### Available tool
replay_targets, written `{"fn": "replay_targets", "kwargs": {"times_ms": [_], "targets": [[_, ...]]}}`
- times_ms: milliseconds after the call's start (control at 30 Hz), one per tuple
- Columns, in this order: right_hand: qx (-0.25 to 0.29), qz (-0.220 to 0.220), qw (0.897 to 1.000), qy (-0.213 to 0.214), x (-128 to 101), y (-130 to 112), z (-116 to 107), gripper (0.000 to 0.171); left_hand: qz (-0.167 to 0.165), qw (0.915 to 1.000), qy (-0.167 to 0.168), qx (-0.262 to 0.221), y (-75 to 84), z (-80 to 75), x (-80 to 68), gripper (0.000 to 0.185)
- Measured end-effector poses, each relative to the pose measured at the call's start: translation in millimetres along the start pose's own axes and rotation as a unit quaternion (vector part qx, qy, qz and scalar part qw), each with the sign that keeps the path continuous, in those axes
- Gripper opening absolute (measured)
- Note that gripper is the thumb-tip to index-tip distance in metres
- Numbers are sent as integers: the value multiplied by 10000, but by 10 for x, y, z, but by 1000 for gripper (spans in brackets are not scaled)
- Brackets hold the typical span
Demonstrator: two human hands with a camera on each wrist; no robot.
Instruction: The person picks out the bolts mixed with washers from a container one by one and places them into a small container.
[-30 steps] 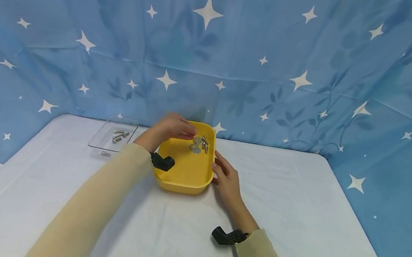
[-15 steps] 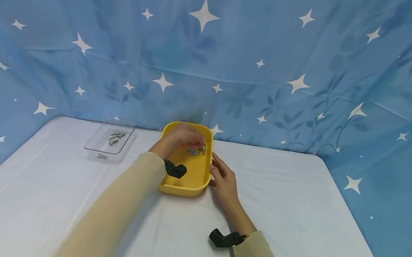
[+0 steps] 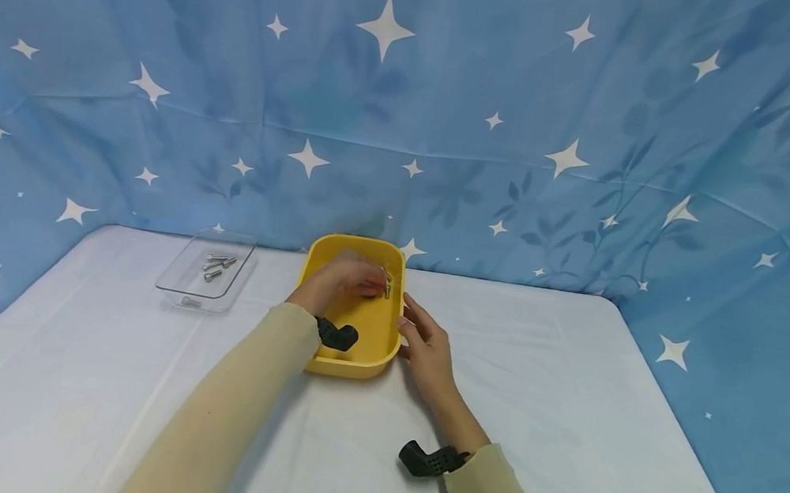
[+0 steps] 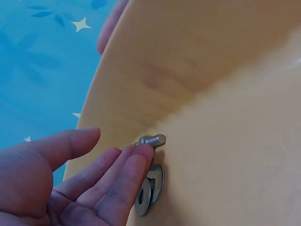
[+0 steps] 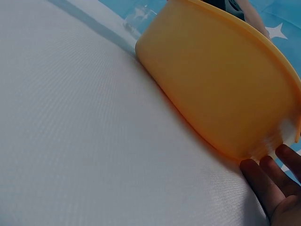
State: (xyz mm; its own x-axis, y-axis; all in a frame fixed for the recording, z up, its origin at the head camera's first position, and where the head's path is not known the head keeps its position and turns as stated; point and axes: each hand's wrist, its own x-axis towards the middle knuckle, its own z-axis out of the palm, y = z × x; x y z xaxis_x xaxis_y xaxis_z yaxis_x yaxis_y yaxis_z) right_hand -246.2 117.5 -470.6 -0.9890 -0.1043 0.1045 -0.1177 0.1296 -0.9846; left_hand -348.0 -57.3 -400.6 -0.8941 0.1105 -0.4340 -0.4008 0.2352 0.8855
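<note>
A yellow plastic tub [image 3: 375, 325] stands on the white table. My left hand [image 3: 345, 275] reaches into it from the left. In the left wrist view the left hand [image 4: 117, 169] has its fingers stretched out, and one fingertip touches a small steel bolt [image 4: 153, 140] by the tub's inner wall [image 4: 211, 70]. Two flat washers [image 4: 150, 189] lean just under those fingers. The thumb stays apart from the bolt. My right hand [image 3: 421, 343] lies with straight fingers against the tub's outer right side [image 5: 221, 84]. Its fingertips [image 5: 263, 176] show at the tub's base.
A clear shallow tray [image 3: 180, 285] holding a few bolts [image 3: 216, 265] sits left of the tub near the back edge. The white table [image 3: 564, 414] spreads around the tub. A blue star-printed curtain [image 3: 524, 92] closes off the back and sides.
My left hand has moved right and down inside the tub onto the bolts and washers, covering most of them in the head view. The right hand stays at the tub's side.
</note>
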Motion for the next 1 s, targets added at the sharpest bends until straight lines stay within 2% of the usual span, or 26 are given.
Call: {"fn": "replay_targets", "kwargs": {"times_ms": [400, 633, 1000], "targets": [[68, -42, 10000, -31, -13, 6, 3, 47, -159, 9999, 40, -16, -42, 56, 44, 21], [132, -33, 9998, -109, -6, -1, 19, 47, -169, 9998, 54, 43, -75, 64, 61, 25], [-68, -84, 9999, -31, 5, -9, 2, 46, -179, 9997, -155, 96, -67, 113, 55, 28]]}}
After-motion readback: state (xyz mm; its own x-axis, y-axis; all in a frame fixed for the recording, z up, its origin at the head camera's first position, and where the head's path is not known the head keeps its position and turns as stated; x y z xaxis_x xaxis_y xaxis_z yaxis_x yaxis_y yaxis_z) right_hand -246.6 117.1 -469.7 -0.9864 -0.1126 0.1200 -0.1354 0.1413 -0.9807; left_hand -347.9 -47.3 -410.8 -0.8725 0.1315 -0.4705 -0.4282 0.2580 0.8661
